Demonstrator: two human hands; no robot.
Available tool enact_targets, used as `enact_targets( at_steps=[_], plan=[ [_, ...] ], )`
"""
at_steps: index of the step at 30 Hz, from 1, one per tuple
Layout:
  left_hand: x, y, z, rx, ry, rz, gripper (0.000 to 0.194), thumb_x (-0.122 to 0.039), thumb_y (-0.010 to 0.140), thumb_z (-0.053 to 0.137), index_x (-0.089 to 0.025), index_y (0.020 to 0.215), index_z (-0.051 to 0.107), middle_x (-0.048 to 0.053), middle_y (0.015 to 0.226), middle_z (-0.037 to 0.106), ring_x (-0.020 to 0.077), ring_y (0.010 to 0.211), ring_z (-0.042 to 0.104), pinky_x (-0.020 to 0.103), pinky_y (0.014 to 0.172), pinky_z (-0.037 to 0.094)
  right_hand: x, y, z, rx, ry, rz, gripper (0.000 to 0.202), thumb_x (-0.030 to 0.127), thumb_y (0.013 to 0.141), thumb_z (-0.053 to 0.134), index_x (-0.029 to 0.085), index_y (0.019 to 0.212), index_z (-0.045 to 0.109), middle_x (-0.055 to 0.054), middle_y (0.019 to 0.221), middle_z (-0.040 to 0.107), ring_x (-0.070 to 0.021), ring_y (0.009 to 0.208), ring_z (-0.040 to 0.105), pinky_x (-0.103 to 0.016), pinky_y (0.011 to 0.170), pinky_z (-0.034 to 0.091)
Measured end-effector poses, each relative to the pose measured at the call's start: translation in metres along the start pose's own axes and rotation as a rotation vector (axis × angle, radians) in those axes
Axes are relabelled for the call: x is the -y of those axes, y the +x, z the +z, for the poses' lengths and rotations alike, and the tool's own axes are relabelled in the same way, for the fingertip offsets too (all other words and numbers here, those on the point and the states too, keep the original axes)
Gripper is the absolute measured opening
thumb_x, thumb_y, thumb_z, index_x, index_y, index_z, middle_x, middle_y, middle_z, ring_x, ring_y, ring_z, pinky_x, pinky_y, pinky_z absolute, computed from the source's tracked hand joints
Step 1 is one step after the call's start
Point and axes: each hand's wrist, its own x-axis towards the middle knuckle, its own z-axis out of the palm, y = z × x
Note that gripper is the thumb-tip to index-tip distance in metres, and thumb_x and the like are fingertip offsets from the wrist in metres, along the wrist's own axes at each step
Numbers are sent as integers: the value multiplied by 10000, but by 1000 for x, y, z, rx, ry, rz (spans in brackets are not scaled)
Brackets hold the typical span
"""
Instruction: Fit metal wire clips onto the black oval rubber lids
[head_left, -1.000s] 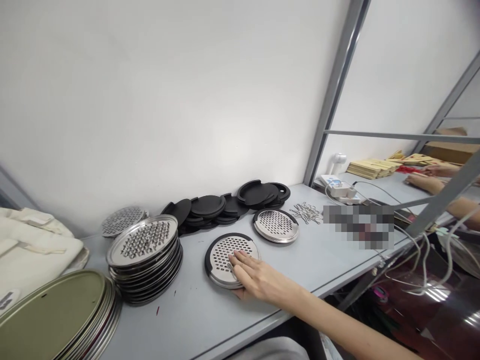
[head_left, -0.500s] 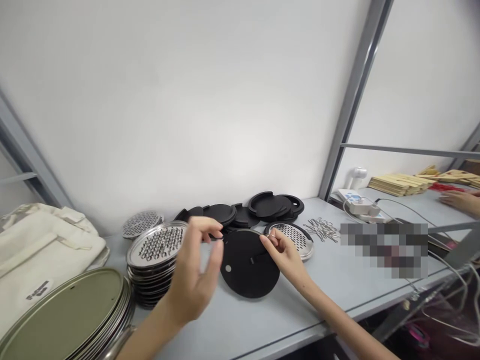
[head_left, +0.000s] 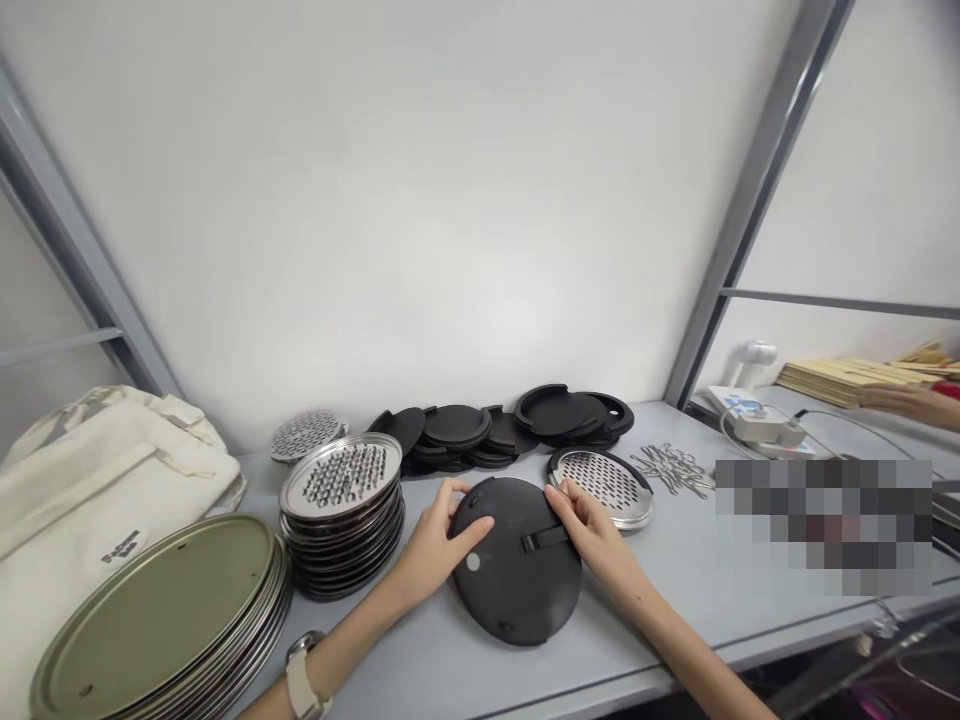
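Note:
Both hands hold a round black disc (head_left: 517,590) tilted above the grey table. My left hand (head_left: 442,535) grips its upper left edge, thumb on the face near a pale round spot. At the upper right edge, my right hand (head_left: 592,525) pinches the disc beside a narrow slot with a small clip. Just behind the right hand lies a round metal grater plate (head_left: 600,478) with a black rim piece. Several black round holders (head_left: 457,428) lie along the wall. Thin metal hooks (head_left: 675,468) are heaped to the right.
Stacked grater plates (head_left: 345,480) and a stack of oval green trays (head_left: 165,610) stand at left, beside a cream cloth bag (head_left: 82,470). At right are a white device (head_left: 757,415), cables, wooden pieces (head_left: 832,378) and another person's hand (head_left: 915,402).
My left hand has come down and taken hold of the disc's left edge. The disc is tilted more towards the camera, and the view has shifted to the left.

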Motion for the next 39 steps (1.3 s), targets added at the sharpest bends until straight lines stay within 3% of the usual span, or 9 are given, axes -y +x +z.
enact_targets(
  at_steps=[3, 6, 13, 16, 19, 22, 30, 34, 39],
  plan=[
    [4, 3, -7, -24, -11, 12, 337, -481, 842, 533, -212, 1013, 424, 10, 807, 625, 148, 705, 581, 220, 598, 417, -1, -3, -1, -34, -18, -31, 297, 489, 904, 416, 225, 767, 421, 0, 726, 533, -168, 681, 522, -296, 678, 437],
    [9, 6, -14, -104, 6, -12, 325, -517, 852, 485, -205, 934, 445, -22, 671, 583, 135, 600, 544, 211, 533, 374, 2, -5, -2, -55, -24, -75, 271, 450, 944, 333, 227, 883, 474, -55, 922, 598, -206, 910, 564, -353, 865, 424],
    [26, 9, -19, -227, 283, 43, 241, -435, 858, 484, -198, 906, 488, -18, 664, 552, 147, 633, 554, 236, 594, 391, 5, -9, 0, -174, -312, -295, 268, 379, 940, 377, 225, 992, 590, -80, 976, 536, -231, 1018, 497, -389, 930, 378],
    [30, 6, -15, -206, 304, 17, 213, -388, 865, 463, -198, 961, 472, 26, 814, 579, 166, 714, 576, 257, 612, 435, 5, -9, 1, -151, -300, -312, 275, 371, 936, 390, 230, 1005, 617, -94, 1087, 525, -243, 1130, 455, -391, 971, 365],
    [27, 2, -12, -224, 378, 86, 149, -302, 851, 468, -202, 960, 488, 63, 982, 557, 197, 906, 557, 310, 761, 458, 5, -9, 1, -103, -252, -309, 264, 359, 939, 388, 235, 995, 614, -89, 1136, 545, -246, 1140, 468, -395, 969, 377],
    [20, 1, -11, -259, 448, 169, 127, -211, 817, 471, -205, 933, 524, 57, 979, 551, 207, 985, 528, 344, 870, 412, 4, -9, 2, -88, -233, -305, 247, 346, 938, 391, 225, 961, 605, -84, 1115, 579, -245, 1096, 511, -388, 950, 396],
    [9, 10, -12, -66, -101, -90, 192, -329, 784, 542, -142, 824, 555, 33, 704, 610, 139, 643, 584, 239, 600, 422, -9, -9, 6, -45, -162, -251, 264, 337, 917, 436, 209, 1144, 478, -111, 1112, 593, -227, 1011, 585, -411, 919, 459],
    [5, 9, -15, -67, -150, -99, 197, -320, 770, 567, -129, 816, 578, 26, 686, 600, 122, 622, 562, 233, 608, 412, -16, -7, 5, -43, -186, -217, 412, 337, 905, 451, 214, 1290, 372, -120, 1171, 568, -221, 989, 600, -418, 898, 486],
    [1, 9, -15, -63, -160, -113, 206, -324, 774, 572, -125, 826, 575, 20, 684, 584, 114, 620, 546, 224, 606, 408, -20, -7, 3, -23, -274, -204, 495, 328, 897, 452, 245, 1363, 309, -103, 1369, 434, -237, 1177, 498, -440, 982, 435]
  ],
)
